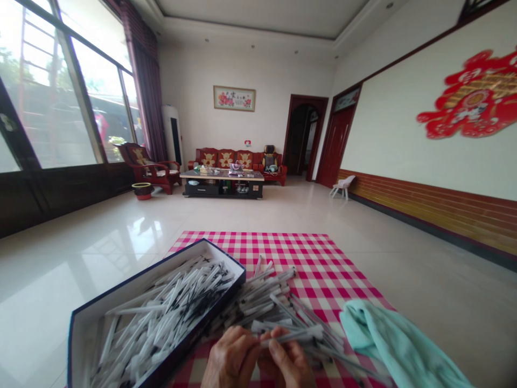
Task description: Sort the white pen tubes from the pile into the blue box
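Note:
Both hands meet at the table's near edge, over a loose heap of slender translucent tubes point(262, 293) with dark ends. Between the thumb and fingers of my right hand point(291, 361) lies one translucent tube point(299, 335), pointing right. My left hand point(232, 353) is closed, its fingertips pinched at the left end of that same tube; the exact contact is partly hidden by the fingers. To the left stands a long dark-blue box point(224, 253) with a white inside, holding many similar tubes and thin black pieces.
A pink-and-white checked cloth point(323, 258) covers the work surface. At the right lies a crumpled mint-green cloth point(388, 334). Farther off, on the tiled floor, are a low coffee table point(222, 175), a red wooden sofa point(216, 156) and a small chair point(343, 185).

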The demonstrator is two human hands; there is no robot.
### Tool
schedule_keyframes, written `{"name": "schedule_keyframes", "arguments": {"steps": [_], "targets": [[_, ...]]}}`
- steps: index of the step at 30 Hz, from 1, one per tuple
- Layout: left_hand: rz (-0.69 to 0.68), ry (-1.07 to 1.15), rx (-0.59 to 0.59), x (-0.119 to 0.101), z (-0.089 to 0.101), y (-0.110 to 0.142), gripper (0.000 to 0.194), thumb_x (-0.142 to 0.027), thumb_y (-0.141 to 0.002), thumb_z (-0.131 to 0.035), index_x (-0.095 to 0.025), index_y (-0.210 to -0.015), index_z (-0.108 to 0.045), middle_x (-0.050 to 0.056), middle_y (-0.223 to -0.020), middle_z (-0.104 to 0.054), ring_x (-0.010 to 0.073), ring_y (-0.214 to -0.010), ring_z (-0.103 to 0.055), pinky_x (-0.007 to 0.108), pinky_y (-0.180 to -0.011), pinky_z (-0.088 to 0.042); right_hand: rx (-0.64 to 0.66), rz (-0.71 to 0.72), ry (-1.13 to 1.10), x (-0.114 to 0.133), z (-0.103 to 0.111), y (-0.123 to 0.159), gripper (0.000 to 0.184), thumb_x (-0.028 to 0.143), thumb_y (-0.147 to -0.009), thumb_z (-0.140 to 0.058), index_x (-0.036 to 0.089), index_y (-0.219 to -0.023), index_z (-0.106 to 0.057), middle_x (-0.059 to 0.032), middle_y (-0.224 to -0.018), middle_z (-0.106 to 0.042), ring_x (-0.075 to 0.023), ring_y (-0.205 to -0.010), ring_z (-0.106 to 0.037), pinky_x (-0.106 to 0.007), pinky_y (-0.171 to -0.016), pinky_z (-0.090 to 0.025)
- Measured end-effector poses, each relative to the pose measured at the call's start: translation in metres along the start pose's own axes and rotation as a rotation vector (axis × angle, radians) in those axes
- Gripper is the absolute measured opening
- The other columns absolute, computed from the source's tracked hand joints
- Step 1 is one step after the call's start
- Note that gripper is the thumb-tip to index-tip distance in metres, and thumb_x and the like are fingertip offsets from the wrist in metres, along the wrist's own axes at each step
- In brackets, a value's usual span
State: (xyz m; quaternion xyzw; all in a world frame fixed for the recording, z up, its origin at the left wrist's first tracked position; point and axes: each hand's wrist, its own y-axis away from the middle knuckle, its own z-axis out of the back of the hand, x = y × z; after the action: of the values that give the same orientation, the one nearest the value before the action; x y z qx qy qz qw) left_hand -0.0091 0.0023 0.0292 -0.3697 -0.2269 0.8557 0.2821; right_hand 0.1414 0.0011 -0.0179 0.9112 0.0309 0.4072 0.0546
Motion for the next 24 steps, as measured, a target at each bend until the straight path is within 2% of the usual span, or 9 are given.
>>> {"name": "schedule_keyframes", "arguments": {"steps": [6, 10, 12, 14, 15, 17, 19, 21, 24], "targets": [[0.162, 0.040, -0.043, -0.003, 0.028, -0.011, 0.021, -0.025, -0.087, -0.050, -0.020, -0.071, -0.062, -0.001, -0.064, -0.061, 0.0114, -0.058, -0.058, 0.018, -0.055, -0.043, -0.170, 0.016, -0.122, 0.009, -0.009, 0.000, 0.039, 0.029, -0.051, -0.088, 0.020, -0.082, -0.067, -0.0020, -0.079, -0.075, -0.0206, -0.068, -0.071, -0.028, -0.055, -0.056], [0.443, 0.146, -0.101, 0.003, 0.062, -0.015, 0.025, -0.038, -0.086, -0.050, -0.019, -0.074, -0.063, -0.003, -0.058, -0.059, 0.0120, -0.054, -0.055, 0.019, -0.049, -0.041, -0.168, 0.013, -0.176, 0.016, -0.009, 0.000, 0.041, 0.023, -0.050, -0.089, 0.020, -0.085, -0.067, -0.0017, -0.082, -0.076, -0.0215, -0.073, -0.072, -0.027, -0.057, -0.057], [0.562, 0.231, -0.209, 0.013, 0.079, -0.014, 0.029, -0.046, -0.081, -0.054, -0.019, -0.079, -0.065, -0.003, -0.062, -0.063, 0.0140, -0.058, -0.058, 0.020, -0.054, -0.045, -0.155, 0.010, -0.184, 0.017, -0.009, 0.001, 0.040, 0.022, -0.052, -0.088, 0.021, -0.086, -0.066, -0.0021, -0.084, -0.076, -0.0215, -0.075, -0.072, -0.027, -0.058, -0.058], [0.674, 0.226, -0.405, 0.025, 0.095, -0.011, 0.033, -0.051, -0.075, -0.059, -0.021, -0.086, -0.066, -0.002, -0.069, -0.068, 0.0170, -0.068, -0.063, 0.022, -0.063, -0.048, -0.138, 0.007, -0.173, 0.016, -0.009, 0.001, 0.040, 0.023, -0.052, -0.088, 0.020, -0.085, -0.066, -0.0028, -0.086, -0.076, -0.0218, -0.077, -0.072, -0.027, -0.059, -0.057], [0.735, 0.159, -0.520, 0.031, 0.102, -0.009, 0.034, -0.051, -0.073, -0.060, -0.022, -0.088, -0.066, -0.002, -0.072, -0.069, 0.0181, -0.072, -0.065, 0.023, -0.067, -0.049, -0.128, 0.007, -0.159, 0.015, -0.010, 0.002, 0.040, 0.024, -0.052, -0.088, 0.020, -0.085, -0.066, -0.0035, -0.086, -0.076, -0.0219, -0.077, -0.072, -0.027, -0.059, -0.057], [0.849, -0.066, -0.643, 0.041, 0.114, -0.006, 0.032, -0.050, -0.074, -0.058, -0.025, -0.093, -0.067, -0.002, -0.078, -0.071, 0.0197, -0.081, -0.066, 0.026, -0.074, -0.047, -0.093, 0.010, -0.113, 0.011, -0.011, 0.003, 0.041, 0.028, -0.052, -0.088, 0.019, -0.085, -0.065, -0.0049, -0.084, -0.076, -0.0222, -0.074, -0.072, -0.028, -0.057, -0.056], [0.944, -0.302, -0.649, 0.047, 0.122, -0.004, 0.030, -0.048, -0.077, -0.055, -0.028, -0.095, -0.067, -0.002, -0.081, -0.071, 0.0213, -0.084, -0.066, 0.028, -0.075, -0.046, -0.040, 0.010, -0.044, 0.006, -0.012, 0.004, 0.040, 0.032, -0.054, -0.087, 0.018, -0.083, -0.064, -0.0054, -0.078, -0.075, -0.0210, -0.066, -0.071, -0.027, -0.054, -0.054], [0.977, -0.450, -0.577, 0.050, 0.126, -0.003, 0.028, -0.045, -0.079, -0.053, -0.028, -0.096, -0.067, -0.001, -0.080, -0.071, 0.0220, -0.082, -0.066, 0.029, -0.071, -0.046, 0.022, 0.003, 0.025, 0.002, -0.013, 0.005, 0.038, 0.037, -0.057, -0.084, 0.018, -0.082, -0.063, -0.0037, -0.070, -0.072, -0.0176, -0.056, -0.068, -0.025, -0.049, -0.051], [0.839, -0.558, -0.462, 0.051, 0.125, -0.004, 0.025, -0.039, -0.082, -0.051, -0.025, -0.096, -0.067, 0.002, -0.094, -0.070, 0.0196, -0.076, -0.067, 0.027, -0.066, -0.047, 0.086, -0.020, 0.079, -0.003, -0.011, 0.005, 0.037, 0.042, -0.062, -0.080, 0.018, -0.084, -0.063, 0.0011, -0.059, -0.065, -0.0114, -0.046, -0.060, -0.021, -0.045, -0.044]]}}
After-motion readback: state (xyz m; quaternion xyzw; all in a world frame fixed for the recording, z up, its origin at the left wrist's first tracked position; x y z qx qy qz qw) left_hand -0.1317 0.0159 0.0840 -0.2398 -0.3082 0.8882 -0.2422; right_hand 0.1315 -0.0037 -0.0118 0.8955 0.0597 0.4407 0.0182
